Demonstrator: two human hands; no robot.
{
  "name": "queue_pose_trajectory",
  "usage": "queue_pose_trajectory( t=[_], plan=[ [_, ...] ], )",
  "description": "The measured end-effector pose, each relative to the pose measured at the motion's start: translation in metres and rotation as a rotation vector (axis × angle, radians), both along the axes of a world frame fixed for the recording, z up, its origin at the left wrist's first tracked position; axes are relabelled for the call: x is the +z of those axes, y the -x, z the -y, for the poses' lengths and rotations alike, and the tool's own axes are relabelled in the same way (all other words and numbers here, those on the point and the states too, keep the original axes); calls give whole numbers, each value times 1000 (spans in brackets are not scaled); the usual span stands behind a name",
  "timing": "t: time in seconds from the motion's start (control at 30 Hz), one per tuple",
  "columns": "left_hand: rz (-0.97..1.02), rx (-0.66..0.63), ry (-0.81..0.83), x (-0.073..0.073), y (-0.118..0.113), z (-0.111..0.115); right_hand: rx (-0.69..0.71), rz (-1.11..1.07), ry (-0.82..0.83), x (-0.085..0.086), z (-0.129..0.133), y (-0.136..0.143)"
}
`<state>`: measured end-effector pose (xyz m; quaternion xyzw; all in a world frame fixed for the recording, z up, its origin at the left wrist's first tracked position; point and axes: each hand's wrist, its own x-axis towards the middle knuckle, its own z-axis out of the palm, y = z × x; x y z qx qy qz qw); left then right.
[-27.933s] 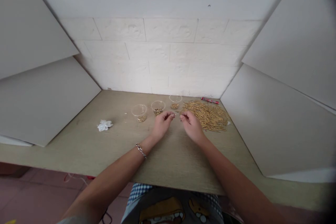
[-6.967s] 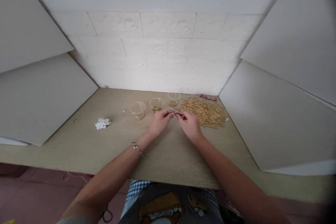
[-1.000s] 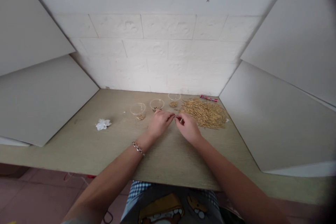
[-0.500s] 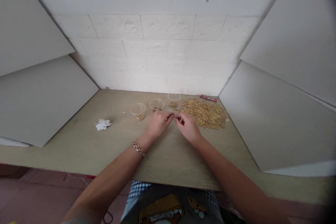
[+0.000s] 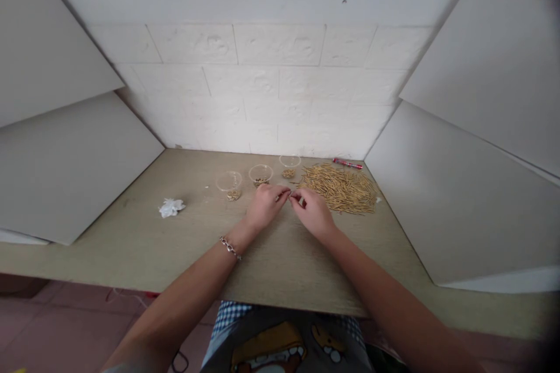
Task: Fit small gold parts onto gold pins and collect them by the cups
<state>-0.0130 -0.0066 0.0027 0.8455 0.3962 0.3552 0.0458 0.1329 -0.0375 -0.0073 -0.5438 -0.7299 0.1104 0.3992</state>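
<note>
My left hand point(image 5: 264, 205) and my right hand point(image 5: 313, 210) meet fingertip to fingertip above the table. Each is pinched closed; whatever sits between the fingertips is too small to name. Just right of my right hand spreads a pile of thin gold-coloured sticks point(image 5: 343, 187). Beyond my left hand stands a clear round tub point(image 5: 261, 173) with small dark and tan pieces in it. To its left is another clear tub point(image 5: 229, 182) with small gold pieces, and a third clear tub point(image 5: 290, 161) with gold pieces stands farther back.
A crumpled white tissue point(image 5: 171, 207) lies on the wooden table point(image 5: 196, 245) at left. A red pen-like tube point(image 5: 347, 164) rests behind the stick pile. White panels stand along both sides, and a white brick-patterned wall point(image 5: 258, 87) closes the back.
</note>
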Motion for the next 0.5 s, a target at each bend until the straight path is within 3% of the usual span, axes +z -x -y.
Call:
queue_pose_trajectory(
  t=[0.5],
  plan=[
    [-15, 9, 31, 1, -1, 0, -19, -13, -31, 0, -4, -5]
  ],
)
